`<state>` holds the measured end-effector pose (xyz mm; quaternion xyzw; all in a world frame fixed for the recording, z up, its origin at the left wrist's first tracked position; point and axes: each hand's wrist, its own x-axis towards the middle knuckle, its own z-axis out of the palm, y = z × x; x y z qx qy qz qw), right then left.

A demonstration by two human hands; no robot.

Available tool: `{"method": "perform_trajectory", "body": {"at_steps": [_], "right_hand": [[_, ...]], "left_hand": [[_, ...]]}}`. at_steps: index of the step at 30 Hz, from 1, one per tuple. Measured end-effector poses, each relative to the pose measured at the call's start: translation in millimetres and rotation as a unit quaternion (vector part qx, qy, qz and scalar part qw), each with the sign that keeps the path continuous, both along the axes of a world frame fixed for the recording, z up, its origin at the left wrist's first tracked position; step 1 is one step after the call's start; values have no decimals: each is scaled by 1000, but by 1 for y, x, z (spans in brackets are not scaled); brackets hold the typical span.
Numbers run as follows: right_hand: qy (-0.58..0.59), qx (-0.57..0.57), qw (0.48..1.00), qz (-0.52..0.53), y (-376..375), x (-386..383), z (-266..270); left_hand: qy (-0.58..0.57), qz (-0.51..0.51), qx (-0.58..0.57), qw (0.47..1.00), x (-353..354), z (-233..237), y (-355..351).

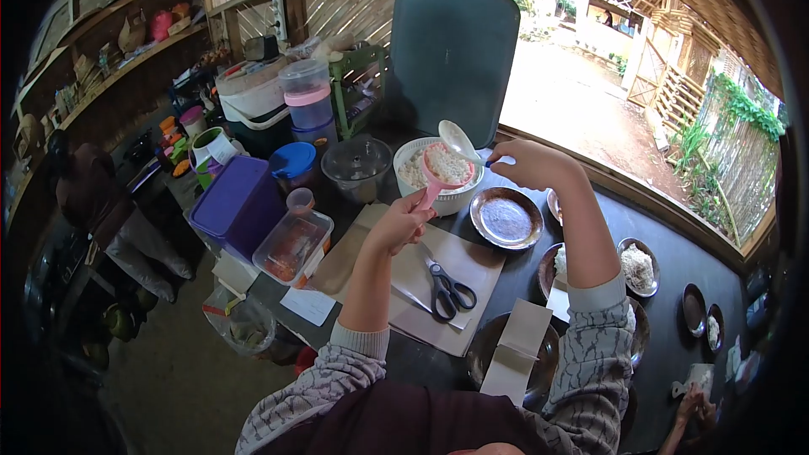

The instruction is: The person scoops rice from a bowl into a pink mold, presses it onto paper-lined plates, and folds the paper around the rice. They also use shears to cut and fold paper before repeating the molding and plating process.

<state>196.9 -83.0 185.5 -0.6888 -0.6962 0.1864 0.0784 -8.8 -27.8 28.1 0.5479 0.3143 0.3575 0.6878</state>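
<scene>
My left hand (pixel 404 223) is closed around the handle of a pink scoop (pixel 436 179), which is full of white rice. In my right hand (pixel 533 165) is the blue handle of a large spoon (pixel 458 140), its bowl tilted beside the scoop. Both tools are over a white basket (pixel 456 201) of rice. An empty brown plate (pixel 506 218) lies to the right of the basket. Black scissors (pixel 451 293) rest on brown paper (pixel 485 274) below my hands.
A purple box (pixel 238 209), a clear container (pixel 293 246) and a dark bowl (pixel 357 170) stand left. Plates with rice (pixel 639 268) lie right. A green tray (pixel 452 59) leans behind. One person (pixel 109 202) stands far left; another person's hands (pixel 695 409) show lower right.
</scene>
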Motion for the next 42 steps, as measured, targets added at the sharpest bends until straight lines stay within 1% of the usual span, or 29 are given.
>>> {"method": "perform_trajectory", "body": {"at_steps": [2,3,5,12,14,17,21,23,26,29,31,33,35,36,38,39,40,42], "right_hand": [[-37,15,998,41,0,-1,0],[-37,14,998,42,5,0,-7],[-58,27,994,88,17,2,-24],[-103,36,988,106,6,-11,-22],[-121,25,988,93,-2,-17,-16],[-130,30,987,84,-2,-16,-27],[-137,26,987,79,-8,-21,-28],[-144,43,986,70,-13,-25,-27],[-152,46,984,85,-16,-31,-27],[-137,37,986,88,-13,-28,-30],[-130,44,987,86,-16,-29,-22],[-122,50,987,89,-14,-30,-16],[-77,33,990,110,-8,-24,-11],[-79,36,990,112,-6,-18,-10],[-79,73,982,156,-1,-10,-8],[-57,57,990,118,-6,-13,-1],[-58,53,989,122,-11,-17,5],[-37,94,994,37,-17,-23,13]], "left_hand": [[-3,-2,1,1000,0,0,0],[-4,-6,5,1000,0,1,0],[1,-5,10,1000,-1,1,0],[6,-5,13,1000,-6,2,-1],[7,-10,18,1000,-5,3,-1],[11,-19,21,1000,-4,2,0],[24,-18,25,999,-4,0,1],[20,-18,29,999,-5,2,0],[16,-19,27,999,-6,2,0],[18,-11,29,999,-7,5,-3],[18,-1,36,999,-8,8,-3],[-12,8,33,999,-10,8,-3],[-14,8,28,999,-14,9,-4],[-18,5,21,1000,-15,11,-3],[-20,14,19,1000,-17,13,-2],[-20,21,12,999,-17,12,-3],[-22,25,8,999,-18,9,-1],[-24,20,26,999,-18,2,5]]}}
